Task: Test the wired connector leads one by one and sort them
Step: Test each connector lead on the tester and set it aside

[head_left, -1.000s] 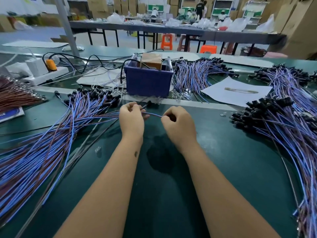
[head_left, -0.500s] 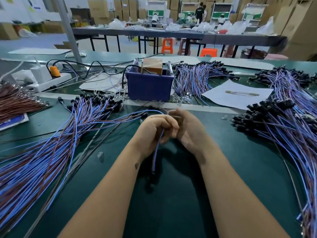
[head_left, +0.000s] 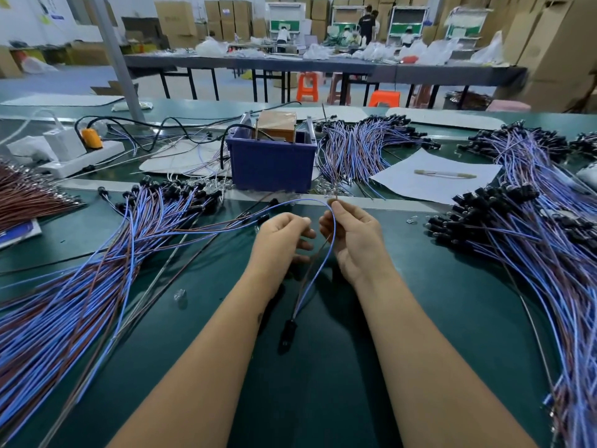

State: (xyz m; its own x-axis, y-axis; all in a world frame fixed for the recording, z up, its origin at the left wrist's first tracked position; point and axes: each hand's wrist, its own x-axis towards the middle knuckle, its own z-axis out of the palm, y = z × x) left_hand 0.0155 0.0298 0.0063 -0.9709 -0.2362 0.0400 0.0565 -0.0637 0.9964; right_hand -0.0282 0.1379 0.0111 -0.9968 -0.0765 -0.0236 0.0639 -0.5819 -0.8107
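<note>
My right hand point(head_left: 353, 244) pinches one blue-and-brown lead point(head_left: 318, 270) near its upper end. The wires hang down to a black connector point(head_left: 288, 331) just above the green table point(head_left: 420, 318). A blue wire arcs from my right fingertips leftward to the left pile point(head_left: 97, 270). My left hand point(head_left: 279, 242) is close beside the lead with curled fingers; whether it pinches a wire is not visible. Behind my hands stands a blue bin point(head_left: 271, 166) with a brown box point(head_left: 278, 124) in it.
More lead piles lie at the right point(head_left: 533, 253) and behind the bin point(head_left: 355, 147). Brown wires point(head_left: 29, 195) fan out at far left. A white paper with a pen point(head_left: 436, 176) and a power strip point(head_left: 74, 156) sit further back.
My hands came together, then parted. The lead passed from my left hand's grip to my right hand and now hangs with its connector low. The view rose slightly.
</note>
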